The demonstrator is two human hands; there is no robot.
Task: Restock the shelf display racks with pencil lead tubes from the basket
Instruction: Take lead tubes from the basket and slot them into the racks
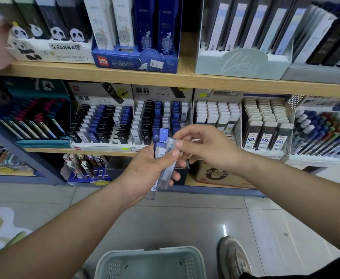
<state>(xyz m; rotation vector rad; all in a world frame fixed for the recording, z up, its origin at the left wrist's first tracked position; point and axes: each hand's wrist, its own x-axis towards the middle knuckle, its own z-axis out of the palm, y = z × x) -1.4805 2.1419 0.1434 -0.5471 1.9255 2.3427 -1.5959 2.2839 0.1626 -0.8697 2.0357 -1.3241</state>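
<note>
Setting: stationery shop shelving in wood-look boards [185,79], with glossy grey floor tiles [185,218] below, seen from the head camera.
Upper shelf: boxed pen sets stand upright in a panda carton [50,51], a blue carton [135,61] and a pale green carton [241,63].
Display racks: two white racks [100,141] [145,147] sit side by side on the middle shelf, with rows of black, blue and white HB 0.7 tubes and several vacant slots toward the front.
Left hand [149,170]: fingers curled around a small bundle of pencil lead tubes [158,152], held upright in front of the racks.
Right hand [205,150]: thumb and forefinger pinch the top end of the clear grey tube [169,168] in that bundle.
Blue tube [163,134]: stands tallest in the bundle, just left of the right fingertips.
Basket [165,249]: pale green plastic, on the floor at the bottom edge; its contents cannot be seen.
Shoe [233,256]: a beige trainer just right of the basket.
</note>
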